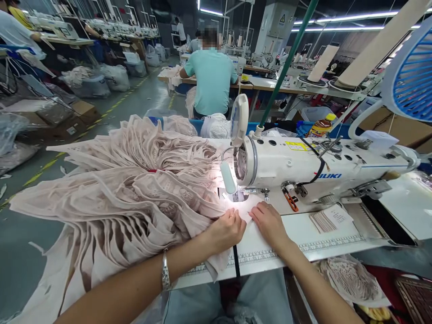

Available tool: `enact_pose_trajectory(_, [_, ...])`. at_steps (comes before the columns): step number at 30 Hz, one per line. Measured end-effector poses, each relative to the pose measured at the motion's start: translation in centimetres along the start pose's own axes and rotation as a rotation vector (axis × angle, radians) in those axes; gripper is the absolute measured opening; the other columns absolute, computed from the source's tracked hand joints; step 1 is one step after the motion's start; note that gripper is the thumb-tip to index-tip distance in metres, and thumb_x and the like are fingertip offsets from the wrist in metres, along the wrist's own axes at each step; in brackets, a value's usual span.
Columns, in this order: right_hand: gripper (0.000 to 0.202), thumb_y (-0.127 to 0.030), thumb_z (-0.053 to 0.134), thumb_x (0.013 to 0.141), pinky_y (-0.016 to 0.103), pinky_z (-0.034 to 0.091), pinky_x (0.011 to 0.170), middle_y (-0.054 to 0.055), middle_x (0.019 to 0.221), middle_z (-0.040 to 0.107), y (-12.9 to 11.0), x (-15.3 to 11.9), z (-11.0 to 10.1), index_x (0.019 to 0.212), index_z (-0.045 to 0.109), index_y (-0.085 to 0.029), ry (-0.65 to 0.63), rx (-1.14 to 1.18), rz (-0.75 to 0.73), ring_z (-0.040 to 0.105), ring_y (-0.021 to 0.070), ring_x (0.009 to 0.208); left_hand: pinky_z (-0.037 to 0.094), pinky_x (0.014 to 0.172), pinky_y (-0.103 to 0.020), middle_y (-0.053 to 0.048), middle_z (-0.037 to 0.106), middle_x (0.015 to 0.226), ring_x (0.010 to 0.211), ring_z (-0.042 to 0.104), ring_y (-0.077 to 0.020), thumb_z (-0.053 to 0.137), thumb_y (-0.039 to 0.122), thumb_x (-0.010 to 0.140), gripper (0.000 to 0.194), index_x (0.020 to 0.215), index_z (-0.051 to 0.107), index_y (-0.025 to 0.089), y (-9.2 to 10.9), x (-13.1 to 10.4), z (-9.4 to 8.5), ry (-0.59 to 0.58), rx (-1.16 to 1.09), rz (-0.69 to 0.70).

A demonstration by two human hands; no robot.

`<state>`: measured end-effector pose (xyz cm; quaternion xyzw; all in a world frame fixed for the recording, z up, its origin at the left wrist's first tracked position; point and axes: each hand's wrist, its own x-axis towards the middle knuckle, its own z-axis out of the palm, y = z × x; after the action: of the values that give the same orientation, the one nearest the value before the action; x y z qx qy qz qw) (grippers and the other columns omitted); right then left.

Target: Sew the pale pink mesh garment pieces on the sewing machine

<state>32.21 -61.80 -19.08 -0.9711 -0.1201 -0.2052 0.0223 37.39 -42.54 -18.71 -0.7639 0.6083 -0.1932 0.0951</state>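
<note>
My left hand (232, 230) is closed, its fingers pinching a pale pink fabric piece (241, 211) just in front of the needle area. On the other side of that piece, the fingers of my right hand (268, 222) are drawn together at its edge. A tiny dark tip shows at those fingertips, too small to name. The white sewing machine (276, 157) stands right behind both hands, its lamp (228, 177) lighting the sewing spot. A large heap of pleated pale pink fabric pieces (128, 189) spreads over the table to the left and touches my left forearm.
A printed ruler (324, 244) runs along the table's front. Fabric swatches with a paper label (330, 219) lie at right. A bottle (320, 126), thread cones (324, 63) and a blue fan (413, 72) stand behind. A person in a turquoise shirt (212, 81) sits ahead.
</note>
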Motion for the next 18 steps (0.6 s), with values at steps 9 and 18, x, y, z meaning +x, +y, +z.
enact_pose_trajectory(9, [0.016, -0.013, 0.047, 0.094, 0.032, 0.043, 0.070, 0.007, 0.083, 0.058, 0.5, 0.3, 0.6, 0.083, 0.057, -0.018, -0.046, 0.077, 0.074, 0.054, 0.0214, 0.077, 0.045, 0.077, -0.035, -0.008, 0.062, 0.096, 0.090, 0.057, -0.0225, 0.044, 0.010, 0.096, 0.017, 0.102, 0.060, 0.014, -2.6, -0.3, -0.4, -0.056, -0.271, -0.268])
enact_pose_trajectory(18, [0.018, -0.015, 0.043, 0.099, 0.031, 0.037, 0.065, 0.006, 0.082, 0.059, 0.2, 1.2, 0.3, 0.088, 0.057, -0.019, -0.213, -0.053, 0.054, 0.052, 0.0208, 0.071, 0.049, 0.097, -0.045, -0.025, 0.056, 0.136, 0.122, 0.058, -0.0333, 0.040, 0.002, 0.092, 0.045, 0.135, 0.052, 0.000, -0.8, -0.5, 0.2, -0.102, -0.026, -0.138])
